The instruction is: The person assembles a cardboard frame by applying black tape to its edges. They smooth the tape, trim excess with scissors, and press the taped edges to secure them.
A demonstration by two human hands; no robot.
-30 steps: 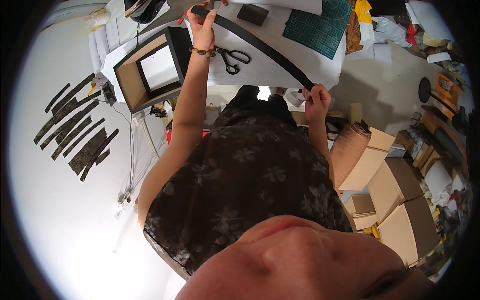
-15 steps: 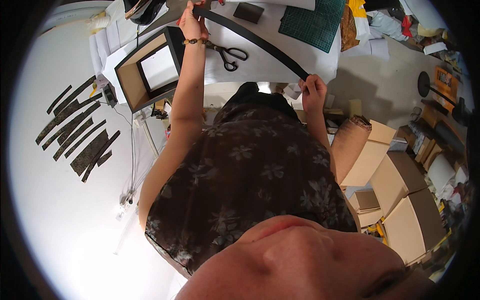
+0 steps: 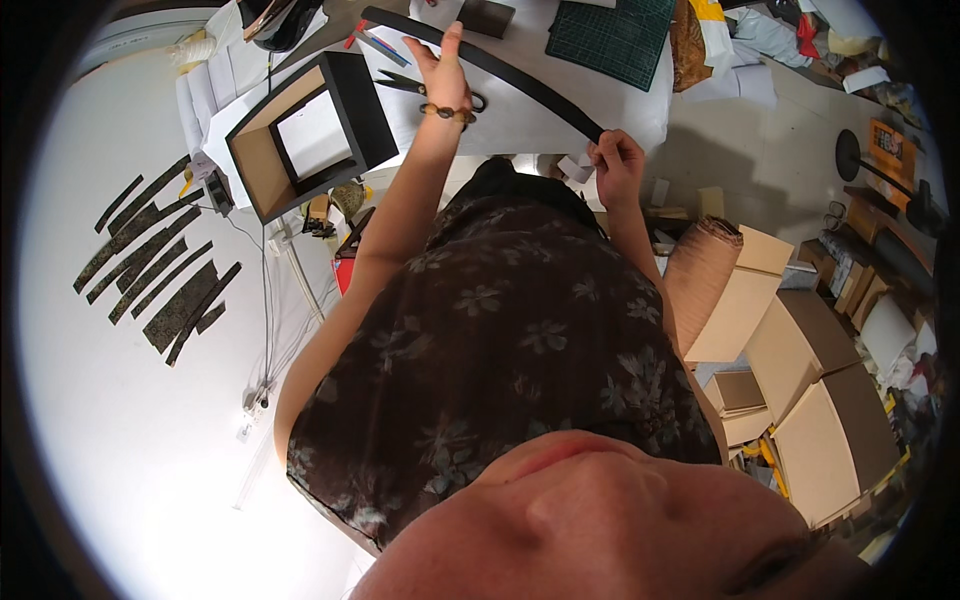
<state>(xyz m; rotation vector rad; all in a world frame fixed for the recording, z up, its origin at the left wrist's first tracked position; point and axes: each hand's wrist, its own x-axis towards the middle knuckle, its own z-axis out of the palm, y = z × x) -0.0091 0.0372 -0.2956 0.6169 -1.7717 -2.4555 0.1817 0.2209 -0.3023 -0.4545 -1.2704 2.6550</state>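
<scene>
A long black strip (image 3: pixel 520 85) stretches across the white-covered table in a slight curve. My right hand (image 3: pixel 617 165) pinches its near right end at the table's front edge. My left hand (image 3: pixel 442 78) has its fingers spread and lies over or just beside the strip's left half; whether it touches the strip I cannot tell. Beneath that hand and wrist lie black scissors (image 3: pixel 398 82), partly hidden. To the left stands an open box frame (image 3: pixel 365 110), black outside and tan inside. Several coloured pens (image 3: pixel 382 48) lie near the strip's far left end.
A green cutting mat (image 3: pixel 612 40) and a small dark rectangular piece (image 3: pixel 487 18) lie farther back on the table. Right of me on the floor are a brown roll (image 3: pixel 703 280) and cardboard boxes (image 3: pixel 825 440). Dark patterned strips (image 3: pixel 140 255) show on the white surface at left.
My left hand has let go of the strip's far left end and moved right and nearer, opening. The right hand keeps its pinch, shifted slightly. The pens and more of the box frame are now uncovered.
</scene>
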